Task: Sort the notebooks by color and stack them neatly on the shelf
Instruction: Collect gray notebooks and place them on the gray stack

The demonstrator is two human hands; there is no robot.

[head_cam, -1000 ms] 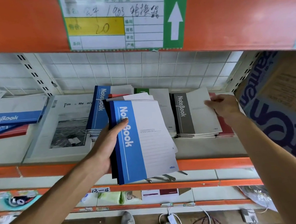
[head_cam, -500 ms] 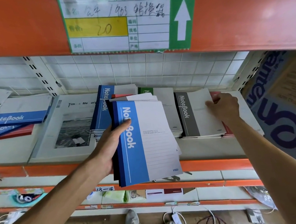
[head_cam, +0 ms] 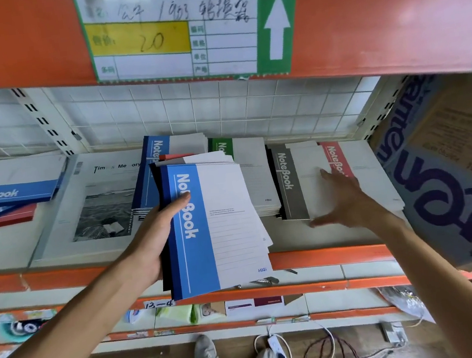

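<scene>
My left hand (head_cam: pixel 158 234) grips a stack of notebooks, a blue-spined one (head_cam: pixel 220 226) on top, held over the shelf's front edge. Behind it on the shelf (head_cam: pixel 311 235) lie a blue notebook pile (head_cam: pixel 160 158) and a green-spined pile (head_cam: pixel 245 171). To their right sits a grey-spined notebook (head_cam: pixel 292 183), and beside it a red-spined notebook (head_cam: pixel 356 169) now shows. My right hand (head_cam: pixel 348 197) hovers flat with spread fingers over the grey and red ones, holding nothing.
A large white "Time Memory" pad (head_cam: pixel 94 203) lies left of the piles. Blue and red notebooks (head_cam: pixel 6 200) are stacked at far left. A cardboard box (head_cam: pixel 452 168) stands at the right. An orange beam (head_cam: pixel 388 26) with a label hangs overhead. Cables lie on the floor.
My right hand has let go of the pile's far edge and drawn back toward me with fingers spread. The red-spined notebook now lies uncovered beside the grey one. The left hand's stack stayed put.
</scene>
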